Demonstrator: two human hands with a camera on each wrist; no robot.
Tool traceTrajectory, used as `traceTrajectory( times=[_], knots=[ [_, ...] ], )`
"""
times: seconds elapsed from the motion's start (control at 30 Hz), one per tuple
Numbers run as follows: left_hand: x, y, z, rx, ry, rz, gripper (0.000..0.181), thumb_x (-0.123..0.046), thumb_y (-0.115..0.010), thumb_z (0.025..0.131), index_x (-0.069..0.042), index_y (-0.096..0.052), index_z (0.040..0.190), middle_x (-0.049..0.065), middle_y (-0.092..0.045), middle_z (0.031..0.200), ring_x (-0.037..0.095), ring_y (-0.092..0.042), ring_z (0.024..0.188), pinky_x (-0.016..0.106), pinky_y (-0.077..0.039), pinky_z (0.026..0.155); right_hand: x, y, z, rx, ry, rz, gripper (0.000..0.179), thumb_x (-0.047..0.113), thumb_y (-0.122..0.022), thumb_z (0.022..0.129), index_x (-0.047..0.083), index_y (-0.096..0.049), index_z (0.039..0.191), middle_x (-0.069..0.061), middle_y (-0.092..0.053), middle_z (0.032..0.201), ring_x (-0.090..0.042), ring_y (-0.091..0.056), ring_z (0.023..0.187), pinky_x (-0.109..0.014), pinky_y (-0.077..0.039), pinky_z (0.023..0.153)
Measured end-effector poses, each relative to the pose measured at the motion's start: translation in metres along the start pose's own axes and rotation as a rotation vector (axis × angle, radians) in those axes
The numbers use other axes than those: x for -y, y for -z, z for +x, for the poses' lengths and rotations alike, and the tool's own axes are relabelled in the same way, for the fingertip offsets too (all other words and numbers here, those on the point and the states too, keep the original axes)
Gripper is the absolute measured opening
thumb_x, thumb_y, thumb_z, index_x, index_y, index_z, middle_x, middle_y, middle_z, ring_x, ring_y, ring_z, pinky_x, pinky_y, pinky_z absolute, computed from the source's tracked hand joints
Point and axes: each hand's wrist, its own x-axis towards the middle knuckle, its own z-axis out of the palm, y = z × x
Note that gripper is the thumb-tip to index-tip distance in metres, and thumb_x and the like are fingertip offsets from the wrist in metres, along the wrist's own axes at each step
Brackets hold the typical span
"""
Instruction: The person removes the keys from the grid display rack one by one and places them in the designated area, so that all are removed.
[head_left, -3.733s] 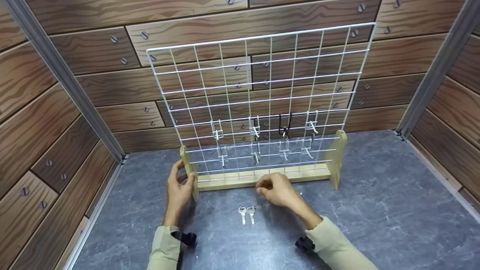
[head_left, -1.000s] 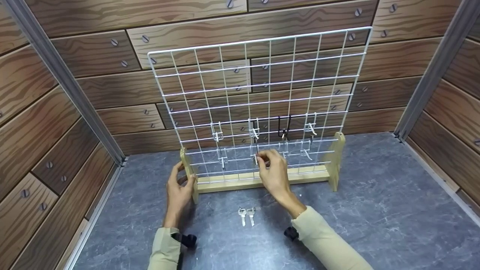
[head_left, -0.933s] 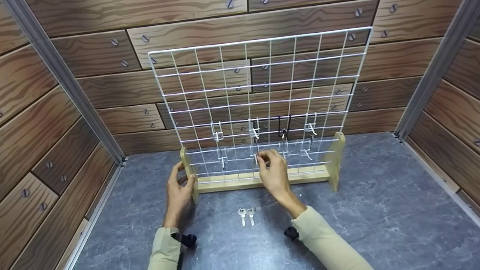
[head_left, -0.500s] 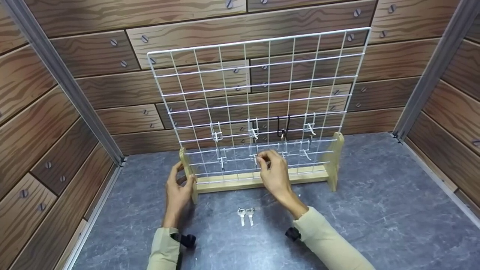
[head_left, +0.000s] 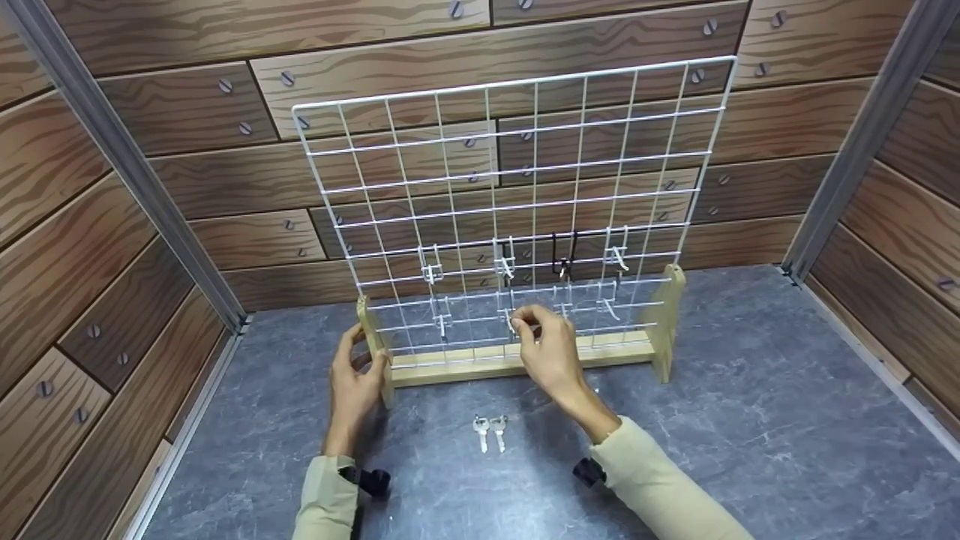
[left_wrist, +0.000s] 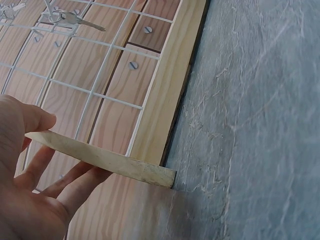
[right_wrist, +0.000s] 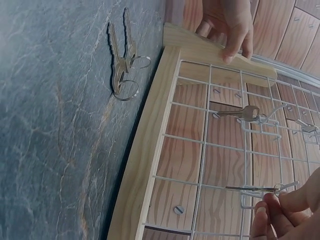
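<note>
Thin metal key (right_wrist: 250, 189) at a white wire hook (right_wrist: 290, 186), pinched by one end in your right hand (head_left: 551, 351): narrow grip, angled inward. Your left hand (head_left: 355, 384) holds the pale wooden upright (left_wrist: 110, 160).

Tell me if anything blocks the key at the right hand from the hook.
Nothing visible does: the key is right at the hook, with no other key between them. The right hand has its fingers at the key's ring. Whether that ring already circles the hook is too small to tell.
</note>
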Motion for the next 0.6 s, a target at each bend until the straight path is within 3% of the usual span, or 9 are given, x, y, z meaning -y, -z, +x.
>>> traceTrajectory(
  times=[0.6],
  knots=[
    [0.0005, 0.0001, 0.0002, 0.004, 0.028, 0.007, 0.054, 0.006, -0.067, 0.097, -0.008, -0.058, 0.148, 0.022, -0.061, 0.143, 0.05, -0.07, 0.117, 0.056, -0.063, 0.097, 0.0012, 0.003, -0.0022, 0.045, -0.028, 0.009, 0.01, -0.007, -0.066, 0.096, 0.0, -0.073, 0.098, -0.016, -0.077, 0.093, -0.024, -0.069, 0.078, -0.03, -0.061, 0.075]
  ],
)
